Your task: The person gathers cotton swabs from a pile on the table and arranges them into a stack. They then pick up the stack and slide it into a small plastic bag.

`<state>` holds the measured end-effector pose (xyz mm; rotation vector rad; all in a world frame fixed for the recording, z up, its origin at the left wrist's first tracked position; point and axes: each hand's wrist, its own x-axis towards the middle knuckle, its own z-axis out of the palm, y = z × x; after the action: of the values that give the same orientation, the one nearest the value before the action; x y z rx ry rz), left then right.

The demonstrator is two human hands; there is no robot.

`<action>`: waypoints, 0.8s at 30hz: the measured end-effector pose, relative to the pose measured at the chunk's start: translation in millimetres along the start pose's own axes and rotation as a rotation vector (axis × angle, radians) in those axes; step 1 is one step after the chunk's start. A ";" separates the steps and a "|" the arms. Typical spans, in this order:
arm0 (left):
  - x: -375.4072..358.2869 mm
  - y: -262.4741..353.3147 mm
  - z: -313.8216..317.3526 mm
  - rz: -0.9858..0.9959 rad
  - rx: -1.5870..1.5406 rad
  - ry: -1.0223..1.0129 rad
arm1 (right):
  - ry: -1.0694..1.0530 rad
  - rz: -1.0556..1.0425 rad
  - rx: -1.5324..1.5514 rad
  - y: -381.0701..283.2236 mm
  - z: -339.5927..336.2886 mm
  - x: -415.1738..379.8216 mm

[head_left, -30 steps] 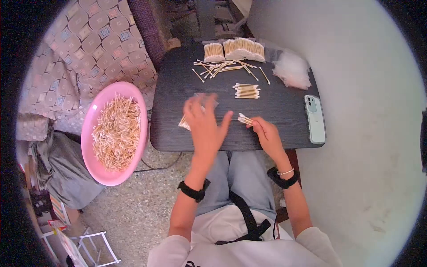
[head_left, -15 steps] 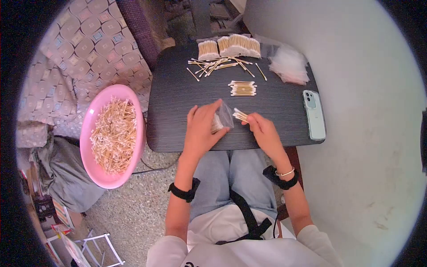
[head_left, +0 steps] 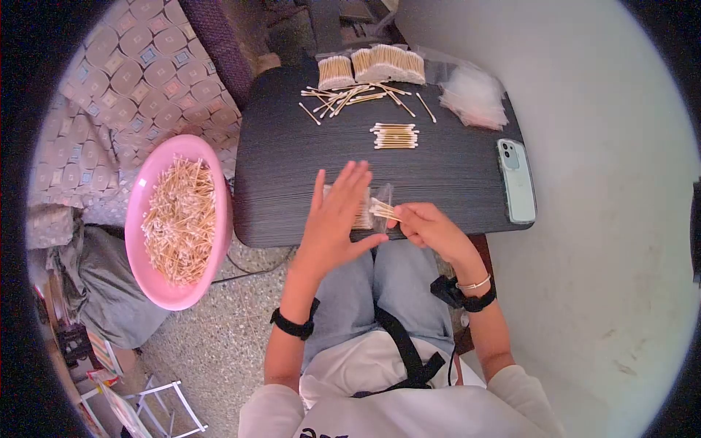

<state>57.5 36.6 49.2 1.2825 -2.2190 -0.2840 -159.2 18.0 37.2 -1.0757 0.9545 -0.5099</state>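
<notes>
My left hand [head_left: 339, 215] is spread with its fingers apart over a clear plastic bag [head_left: 384, 196] lying near the front edge of the dark table. Cotton swabs inside the bag show between thumb and fingers; the rest is hidden under the palm. My right hand [head_left: 431, 229] pinches a few cotton swabs [head_left: 382, 209], their white tips at the bag's mouth. Beyond the hands lies a neat stack of cotton swabs [head_left: 396, 136]. Farther back are loose cotton swabs [head_left: 350, 99] in a scattered heap.
Filled bags of swabs [head_left: 387, 64] line the table's back edge. At the right are a pile of clear bags [head_left: 473, 98] and a phone [head_left: 516, 181], beside the wall [head_left: 606, 219]. A pink basin [head_left: 133, 241] full of swabs stands left of the table [head_left: 285, 160].
My left hand has opened from its hold on the bag and flattened over it. My right hand has moved slightly down and left, bringing its swabs to the bag's mouth.
</notes>
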 end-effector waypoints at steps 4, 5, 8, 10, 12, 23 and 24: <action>-24.4 4.6 19.1 -0.139 0.024 0.059 | -0.014 0.040 -0.012 -2.6 -0.8 0.2; -29.1 7.3 24.1 -0.128 0.056 0.025 | -0.018 0.050 -0.022 -2.5 -0.5 1.7; -31.2 13.6 23.0 -0.136 0.060 0.018 | -0.056 0.061 -0.033 -8.9 3.7 4.4; -28.6 16.5 23.1 -0.168 0.009 0.073 | -0.069 0.076 -0.013 -8.4 3.8 6.5; -25.6 18.7 24.8 -0.217 -0.061 0.155 | -0.072 0.084 -0.007 -6.5 5.0 10.0; -23.8 20.2 50.9 -0.108 -0.025 0.373 | -0.037 0.097 -0.061 -8.4 12.4 15.6; -24.2 22.3 50.7 -0.073 -0.054 0.349 | -0.046 0.086 -0.080 -4.7 11.2 17.4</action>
<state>22.2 64.2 8.6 1.2774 -1.8616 -0.1335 -140.2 8.5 36.2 -1.1085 0.9828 -0.3778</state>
